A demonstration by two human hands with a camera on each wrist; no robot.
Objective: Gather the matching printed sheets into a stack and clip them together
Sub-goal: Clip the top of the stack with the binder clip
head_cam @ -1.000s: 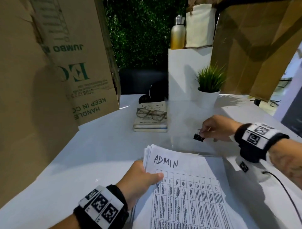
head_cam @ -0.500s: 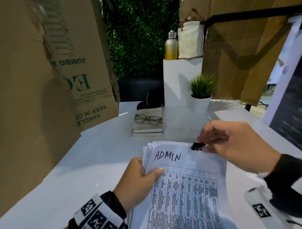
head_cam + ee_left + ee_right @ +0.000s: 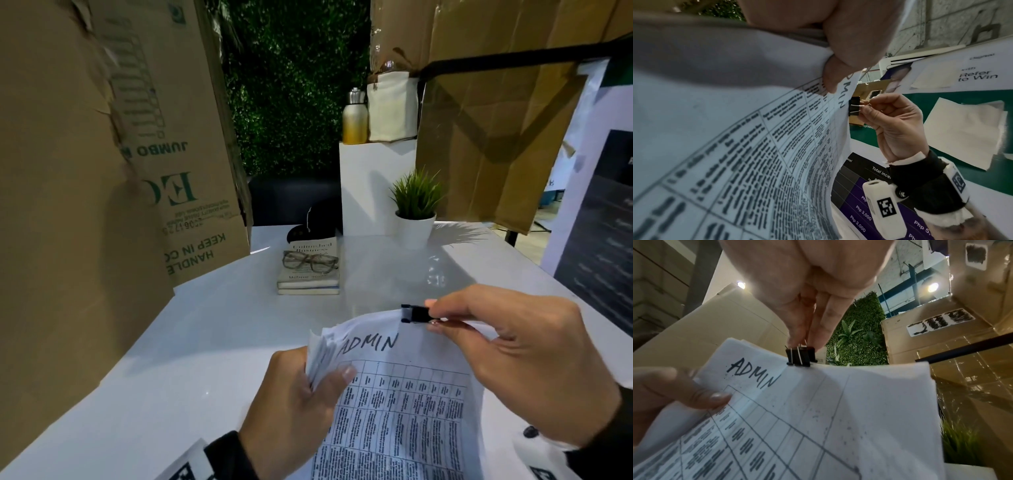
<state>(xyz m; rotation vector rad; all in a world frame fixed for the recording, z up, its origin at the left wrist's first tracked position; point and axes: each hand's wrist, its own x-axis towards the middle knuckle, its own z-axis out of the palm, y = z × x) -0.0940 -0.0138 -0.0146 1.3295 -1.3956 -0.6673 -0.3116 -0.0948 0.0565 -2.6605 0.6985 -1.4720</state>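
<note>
Head view has the right hand [image 3: 507, 363] across at the top edge of the stack of white printed sheets marked ADMIN [image 3: 404, 404], where a second ago it was off over the white glossy table [image 3: 171, 342], so the small black binder clip [image 3: 415, 314] has reached the paper and the clipping step looks under way. Thumb and forefinger pinch its wire handles. The left hand [image 3: 301, 407] grips the stack's left corner, thumb on top, sheets lifted and curling. Right wrist view alone shows the clip's mouth already over the edge beside the lettering; left wrist view shows the handles squeezed together.
</note>
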